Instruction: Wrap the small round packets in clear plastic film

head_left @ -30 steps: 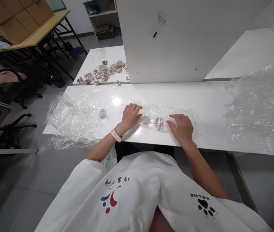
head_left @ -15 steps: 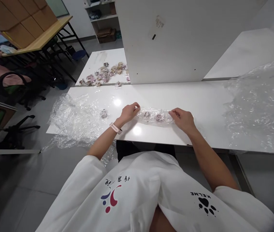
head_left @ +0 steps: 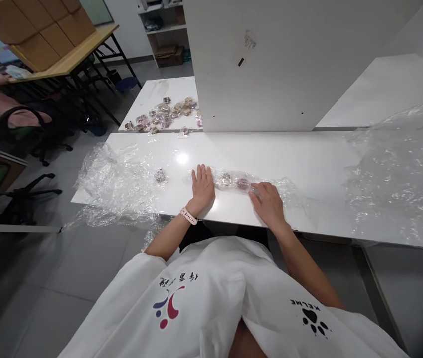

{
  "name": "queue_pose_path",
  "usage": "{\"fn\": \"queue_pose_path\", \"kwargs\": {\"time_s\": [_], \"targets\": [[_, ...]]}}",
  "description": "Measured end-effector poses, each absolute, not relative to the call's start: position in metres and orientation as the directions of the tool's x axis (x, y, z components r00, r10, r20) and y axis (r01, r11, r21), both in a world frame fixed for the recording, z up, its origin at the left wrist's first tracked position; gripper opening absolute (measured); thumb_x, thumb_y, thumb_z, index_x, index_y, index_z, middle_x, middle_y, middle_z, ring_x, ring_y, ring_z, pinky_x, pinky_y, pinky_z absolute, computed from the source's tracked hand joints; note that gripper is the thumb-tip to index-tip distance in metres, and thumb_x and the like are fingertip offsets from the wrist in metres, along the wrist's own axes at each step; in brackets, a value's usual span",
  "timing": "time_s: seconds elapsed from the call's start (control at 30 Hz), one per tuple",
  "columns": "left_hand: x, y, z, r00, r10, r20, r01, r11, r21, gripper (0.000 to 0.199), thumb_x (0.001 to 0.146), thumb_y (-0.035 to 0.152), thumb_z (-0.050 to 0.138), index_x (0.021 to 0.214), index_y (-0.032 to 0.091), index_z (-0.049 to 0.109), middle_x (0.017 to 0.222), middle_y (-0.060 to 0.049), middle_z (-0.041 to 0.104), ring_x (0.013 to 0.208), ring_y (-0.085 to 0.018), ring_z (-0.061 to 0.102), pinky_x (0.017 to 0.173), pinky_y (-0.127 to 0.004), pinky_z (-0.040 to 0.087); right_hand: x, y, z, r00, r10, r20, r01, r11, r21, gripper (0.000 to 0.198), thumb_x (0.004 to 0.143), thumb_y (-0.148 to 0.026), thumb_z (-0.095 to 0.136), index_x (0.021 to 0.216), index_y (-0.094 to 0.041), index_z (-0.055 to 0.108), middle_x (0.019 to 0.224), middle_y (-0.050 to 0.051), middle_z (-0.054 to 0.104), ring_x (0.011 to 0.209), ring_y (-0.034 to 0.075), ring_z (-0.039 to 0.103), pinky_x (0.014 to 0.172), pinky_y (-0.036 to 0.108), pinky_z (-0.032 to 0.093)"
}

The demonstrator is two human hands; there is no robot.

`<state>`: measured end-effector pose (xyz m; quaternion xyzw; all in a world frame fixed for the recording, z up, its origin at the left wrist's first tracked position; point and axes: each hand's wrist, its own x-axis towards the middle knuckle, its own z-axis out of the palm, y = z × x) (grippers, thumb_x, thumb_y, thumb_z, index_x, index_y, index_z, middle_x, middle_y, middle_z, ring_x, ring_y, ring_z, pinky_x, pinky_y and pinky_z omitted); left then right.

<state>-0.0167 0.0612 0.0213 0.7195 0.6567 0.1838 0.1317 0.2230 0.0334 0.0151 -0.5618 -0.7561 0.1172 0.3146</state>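
A strip of clear plastic wrap [head_left: 233, 175] lies on the white table with two small dark pinkish items inside, a left one [head_left: 226, 179] and a right one [head_left: 242, 184]. My left hand [head_left: 203, 186] is open, its fingers stretched out flat over the left end of the strip. At the strip's near right side is my right hand [head_left: 269, 203], fingers bent and touching the wrap beside the right item. Its thumb stands a little apart from the index finger. To the right of this hand the wrap trails off, crumpled.
Crumpled clear plastic [head_left: 118, 179] covers the table's left end, with one small wrapped item [head_left: 160, 175] beside it. More clear plastic [head_left: 401, 174] spreads at the right. Several small wrapped items [head_left: 164, 114] lie on the back table. A white upright panel [head_left: 256, 89] stands behind.
My left hand has gone from pinching the strip's left end to lying flat on it. My right hand has moved left and nearer, and the wrap's right end now shows beyond it.
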Motion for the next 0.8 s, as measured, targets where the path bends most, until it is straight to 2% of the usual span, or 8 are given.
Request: {"fn": "queue_pose_path", "kwargs": {"time_s": [0.1,0.2,0.27,0.37,0.47,0.57,0.67,0.8], "targets": [[-0.009,0.072,0.025,-0.127,0.992,0.019,0.710,0.077,0.699,0.056,0.094,0.015,0.038,0.150,0.017,0.038,0.164,-0.014,0.025,0.155,-0.030,0.005,0.124,-0.062,0.009,0.220,0.029,0.006,-0.066,0.939,0.339,0.738,0.274,-0.617,0.034,0.097,-0.039,0.046,0.113,-0.019,0.068,0.112,0.014,0.065,0.104,0.029,0.057,0.092,0.046,0.049],[0.010,0.072,0.045,-0.140,0.982,-0.125,0.217,0.154,0.964,0.046,0.097,0.021,0.039,0.142,0.022,0.049,0.159,-0.009,0.039,0.152,-0.026,0.024,0.122,-0.054,0.026,0.214,0.024,0.004,0.058,0.953,0.298,0.655,0.189,-0.732,0.039,0.096,-0.047,0.048,0.115,-0.019,0.068,0.115,0.015,0.065,0.105,0.028,0.059,0.094,0.047,0.050],[0.025,0.066,0.060,-0.009,0.980,-0.201,-0.179,0.196,0.964,0.040,0.096,0.024,0.044,0.134,0.021,0.056,0.145,-0.009,0.056,0.141,-0.025,0.045,0.117,-0.048,0.038,0.210,0.021,0.006,0.156,0.965,0.209,0.509,0.103,-0.854,0.047,0.093,-0.054,0.052,0.122,-0.019,0.064,0.122,0.015,0.063,0.105,0.026,0.062,0.093,0.044,0.052],[0.045,0.053,0.076,0.194,0.943,-0.270,-0.540,0.332,0.773,0.031,0.092,0.024,0.052,0.119,0.018,0.066,0.123,-0.009,0.070,0.124,-0.025,0.061,0.110,-0.043,0.046,0.204,0.017,0.016,0.242,0.970,0.015,0.205,-0.036,-0.978,0.055,0.091,-0.062,0.052,0.126,-0.021,0.061,0.127,0.014,0.063,0.110,0.024,0.064,0.088,0.038,0.056],[0.055,0.040,0.080,0.334,0.869,-0.366,-0.633,0.494,0.596,0.025,0.089,0.018,0.052,0.108,0.015,0.069,0.109,-0.008,0.074,0.116,-0.023,0.065,0.107,-0.039,0.048,0.204,0.012,0.034,0.184,0.979,-0.088,-0.008,-0.088,-0.996,0.053,0.093,-0.067,0.045,0.114,-0.022,0.063,0.117,0.010,0.068,0.110,0.023,0.065,0.086,0.036,0.057],[0.056,0.035,0.075,0.415,0.807,-0.420,-0.623,0.588,0.515,0.025,0.087,0.015,0.052,0.104,0.014,0.069,0.103,-0.009,0.075,0.111,-0.023,0.068,0.105,-0.038,0.050,0.205,0.007,0.050,0.111,0.989,-0.096,-0.109,-0.084,-0.991,0.050,0.090,-0.069,0.051,0.111,-0.025,0.061,0.117,0.008,0.068,0.109,0.024,0.065,0.085,0.036,0.057],[0.052,0.035,0.066,0.480,0.764,-0.431,-0.571,0.645,0.507,0.019,0.082,0.017,0.058,0.097,0.013,0.070,0.094,-0.010,0.075,0.099,-0.024,0.071,0.096,-0.037,0.054,0.205,0.003,0.059,-0.003,0.996,-0.086,-0.169,-0.085,-0.982,0.058,0.084,-0.071,0.058,0.120,-0.026,0.056,0.123,0.011,0.067,0.111,0.027,0.065,0.085,0.038,0.057],[0.052,0.037,0.055,0.478,0.763,-0.435,-0.469,0.640,0.608,0.015,0.075,0.025,0.073,0.080,0.012,0.068,0.070,-0.005,0.068,0.066,-0.016,0.066,0.067,-0.028,0.055,0.207,-0.003,0.060,-0.031,0.996,-0.085,-0.203,-0.089,-0.975,0.072,0.070,-0.065,0.077,0.126,-0.026,0.054,0.118,0.010,0.069,0.103,0.026,0.067,0.082,0.037,0.057]]}}
